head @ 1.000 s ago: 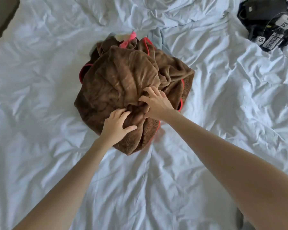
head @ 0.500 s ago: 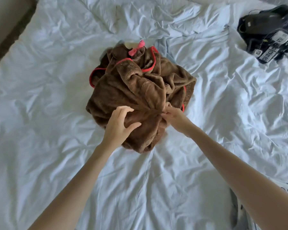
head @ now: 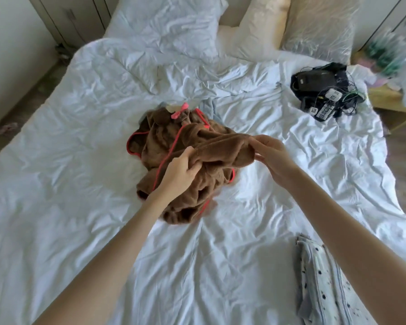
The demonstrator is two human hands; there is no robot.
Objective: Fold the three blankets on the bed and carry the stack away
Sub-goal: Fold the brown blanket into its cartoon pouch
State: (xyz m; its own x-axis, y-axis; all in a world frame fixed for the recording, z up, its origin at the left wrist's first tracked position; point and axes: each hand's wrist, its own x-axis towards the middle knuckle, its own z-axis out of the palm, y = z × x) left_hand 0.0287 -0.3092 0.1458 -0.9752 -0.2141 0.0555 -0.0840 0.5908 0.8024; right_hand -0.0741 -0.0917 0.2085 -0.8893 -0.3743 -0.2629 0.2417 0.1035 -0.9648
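A crumpled brown fleece blanket [head: 185,160] with pink-red trim and a pink bow lies in a heap at the middle of the white bed [head: 80,207]. My left hand [head: 178,173] grips a fold of it. My right hand [head: 271,151] pinches the same raised fold at its right end, so a band of fleece stretches between both hands above the heap. A pale blue cloth [head: 208,107] peeks out behind the heap. A folded white blanket with dark dots [head: 319,285] lies at the lower right, partly behind my right forearm.
A black bundle of devices and cables [head: 324,92] sits on the bed at the far right. Pillows [head: 263,26] line the headboard. A wooden bedside table [head: 389,99] stands right of the bed, and floor shows on the left.
Both hands have lifted a fold of the brown blanket off the heap and pulled it apart sideways. The view has tilted up, showing pillows and the dotted blanket.
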